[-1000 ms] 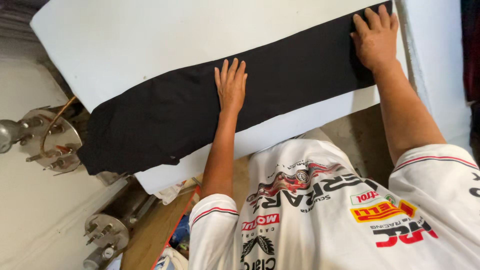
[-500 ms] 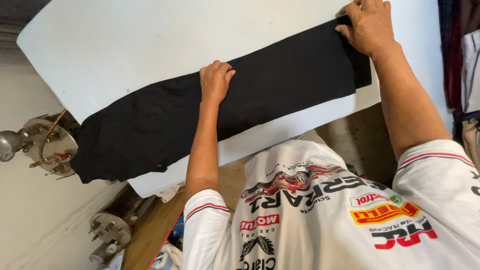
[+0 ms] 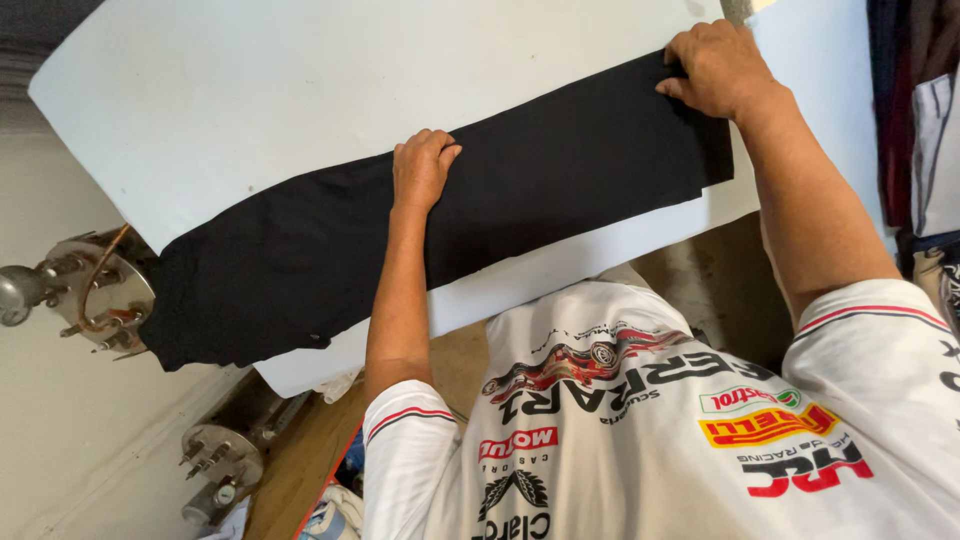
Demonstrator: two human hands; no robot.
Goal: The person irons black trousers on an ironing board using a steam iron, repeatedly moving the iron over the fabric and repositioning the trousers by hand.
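One long black garment (image 3: 420, 230), folded into a strip, lies on a white padded table (image 3: 250, 110); its long axis runs from about 8 o'clock at the left end, which hangs off the table's edge, up to 2 o'clock at the right end. Two hands are on it, both the wearer's own. The left hand (image 3: 422, 168) sits near the strip's middle at its far edge, fingers curled together over the fold and pressed onto the cloth, more a closed grip than a flat palm. The right hand (image 3: 715, 68) is at the far right end, at 1 o'clock, fingers bent down on the corner of the cloth; whether cloth is pinched under the fingertips cannot be told. From the left hand most of the free cloth lies toward 8 o'clock; from the right hand the whole strip lies toward 8 o'clock along the same line. The left hand is nearer the hanging end, the right hand nearer the squared end. Count: one garment, one table, two hands, two round metal fittings with bolts at lower left, one (image 3: 95, 290) at 9 o'clock beside the hanging end, another (image 3: 222, 455) at 7 o'clock. Hanging clothes (image 3: 915, 110) show at the right edge.
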